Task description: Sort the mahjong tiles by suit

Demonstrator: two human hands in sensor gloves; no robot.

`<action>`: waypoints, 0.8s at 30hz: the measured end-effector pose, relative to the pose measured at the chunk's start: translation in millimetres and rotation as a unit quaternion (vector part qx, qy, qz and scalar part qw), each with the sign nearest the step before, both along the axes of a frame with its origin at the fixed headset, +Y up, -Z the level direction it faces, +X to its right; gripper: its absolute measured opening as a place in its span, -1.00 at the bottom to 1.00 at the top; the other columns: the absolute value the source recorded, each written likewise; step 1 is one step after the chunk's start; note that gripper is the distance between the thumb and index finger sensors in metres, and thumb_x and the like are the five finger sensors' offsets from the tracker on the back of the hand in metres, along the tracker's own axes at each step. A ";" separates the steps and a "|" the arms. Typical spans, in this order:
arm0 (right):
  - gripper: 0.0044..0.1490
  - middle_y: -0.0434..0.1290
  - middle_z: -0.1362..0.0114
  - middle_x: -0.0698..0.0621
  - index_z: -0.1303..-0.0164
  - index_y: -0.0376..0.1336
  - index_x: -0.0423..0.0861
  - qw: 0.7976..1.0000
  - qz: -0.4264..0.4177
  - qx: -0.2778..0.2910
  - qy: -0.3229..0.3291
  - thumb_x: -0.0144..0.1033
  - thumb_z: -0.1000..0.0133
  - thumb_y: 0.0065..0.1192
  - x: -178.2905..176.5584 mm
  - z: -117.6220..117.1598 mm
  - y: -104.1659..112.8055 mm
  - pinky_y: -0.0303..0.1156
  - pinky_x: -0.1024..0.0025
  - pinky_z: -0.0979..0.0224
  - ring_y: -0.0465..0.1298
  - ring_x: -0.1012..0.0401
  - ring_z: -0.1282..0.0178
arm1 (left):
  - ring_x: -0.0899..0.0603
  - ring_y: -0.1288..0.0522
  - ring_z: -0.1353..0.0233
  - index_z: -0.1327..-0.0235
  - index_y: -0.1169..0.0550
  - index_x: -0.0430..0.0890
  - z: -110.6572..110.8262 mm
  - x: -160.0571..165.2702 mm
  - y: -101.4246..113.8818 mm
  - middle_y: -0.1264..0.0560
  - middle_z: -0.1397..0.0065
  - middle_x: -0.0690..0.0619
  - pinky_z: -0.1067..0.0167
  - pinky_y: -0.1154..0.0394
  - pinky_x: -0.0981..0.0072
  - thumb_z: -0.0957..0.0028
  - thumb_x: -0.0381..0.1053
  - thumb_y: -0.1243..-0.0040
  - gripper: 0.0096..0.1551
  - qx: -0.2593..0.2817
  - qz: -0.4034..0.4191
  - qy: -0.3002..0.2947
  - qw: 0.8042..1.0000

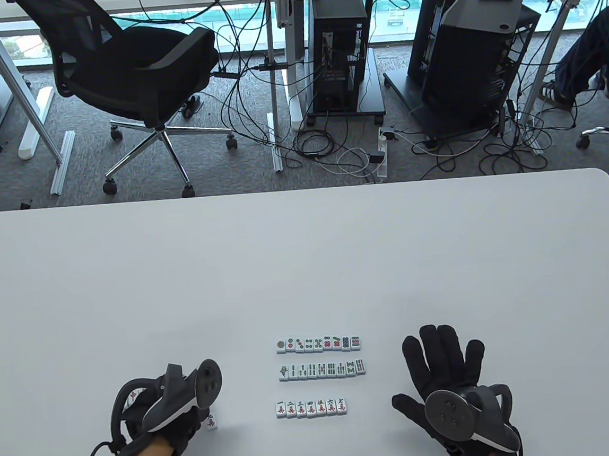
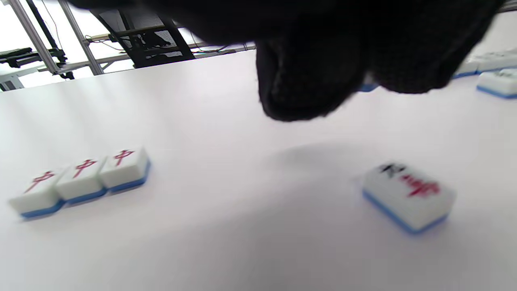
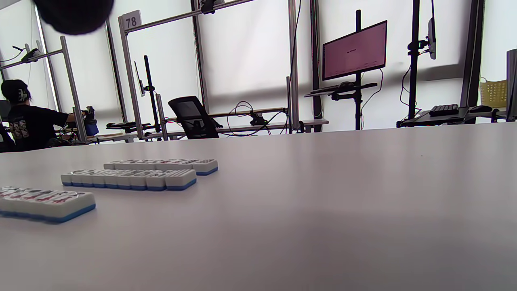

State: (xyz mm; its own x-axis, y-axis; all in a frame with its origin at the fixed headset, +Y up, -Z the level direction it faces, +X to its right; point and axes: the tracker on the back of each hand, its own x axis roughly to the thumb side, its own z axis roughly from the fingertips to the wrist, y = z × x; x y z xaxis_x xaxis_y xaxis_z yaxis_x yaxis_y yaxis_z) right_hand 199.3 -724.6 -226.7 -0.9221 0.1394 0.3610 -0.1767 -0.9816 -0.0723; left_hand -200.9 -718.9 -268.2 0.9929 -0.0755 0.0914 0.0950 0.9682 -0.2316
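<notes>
White table [image 1: 306, 249], rounded at its far right corner, carrying everything listed here; all items lie toward its near edge. Right hand [image 1: 447, 372], black glove with a grey tracker strapped on its back, lying palm down near the near edge, right of the tile rows, fingers straight and spread, holding nothing. Left hand [image 1: 168, 405], same glove and tracker, raised just above the table near the near edge, left of the rows; in the left wrist view its fingertips [image 2: 299, 93] hang over the surface with nothing between them, though how far they are curled I cannot tell. Row of dot-suit tiles [image 1: 318, 344], nine face up, touching side by side, farthest of the three rows from the near edge. Row of bamboo-suit tiles [image 1: 322, 370], nine face up, just behind the next row and parallel to it. Row of character-suit tiles [image 1: 310, 408], seven face up, nearest the near edge, shorter than the other two. Three red-dragon tiles [image 2: 83, 182], white with blue backs, side by side and touching, left of the left hand; mostly hidden under the tracker in the table view. Single character tile [image 2: 408, 196], face up, lying alone and skewed just beside the left hand, between it and the character row, under the fingertips but not touched.
</notes>
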 end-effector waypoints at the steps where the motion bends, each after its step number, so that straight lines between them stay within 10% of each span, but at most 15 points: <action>1: 0.18 -0.54 -0.68 -0.16 -0.57 -0.52 0.03 1.000 0.000 -0.001 0.000 0.30 -0.06 -0.06 0.1 -0.1 -0.1 -0.47 -0.51 -0.47 -0.53 -0.19 -0.61 | 0.14 -0.61 0.66 0.02 -0.63 -0.14 -2.7 7.9 5.1 -0.73 0.39 0.25 0.52 -0.61 0.28 0.36 0.29 -0.38 -0.27 0.002 0.018 -0.005 1.000; 9: 0.18 -0.54 -0.68 -0.16 -0.57 -0.53 0.03 1.000 -0.010 -0.002 -0.004 0.30 -0.06 -0.06 2.8 -1.1 0.8 -0.47 -0.51 -0.47 -0.54 -0.19 -0.60 | 0.17 -0.59 0.69 0.04 -0.63 -0.15 -9.7 123.5 26.7 -0.72 0.43 0.26 0.56 -0.60 0.30 0.35 0.30 -0.37 -0.27 0.052 0.124 -0.120 0.984; 24: 0.18 -0.54 -0.68 -0.16 -0.57 -0.53 0.04 1.000 -0.019 -0.010 -0.014 0.30 -0.07 -0.06 10.1 -6.8 -2.1 -0.48 -0.51 -0.47 -0.54 -0.19 -0.61 | 0.18 -0.56 0.74 0.07 -0.66 -0.15 3.3 223.6 -31.8 -0.70 0.50 0.30 0.61 -0.59 0.32 0.39 0.30 -0.41 -0.27 0.036 -0.010 -0.210 0.977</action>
State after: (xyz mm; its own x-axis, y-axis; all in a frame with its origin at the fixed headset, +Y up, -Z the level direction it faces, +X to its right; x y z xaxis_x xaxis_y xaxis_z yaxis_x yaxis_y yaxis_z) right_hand 209.4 -726.7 -233.5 -0.9256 0.1812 0.3325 -0.2119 -0.9756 -0.0582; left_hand 22.7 -750.7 -264.9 0.8670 -0.1155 0.4848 0.1857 0.9776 -0.0992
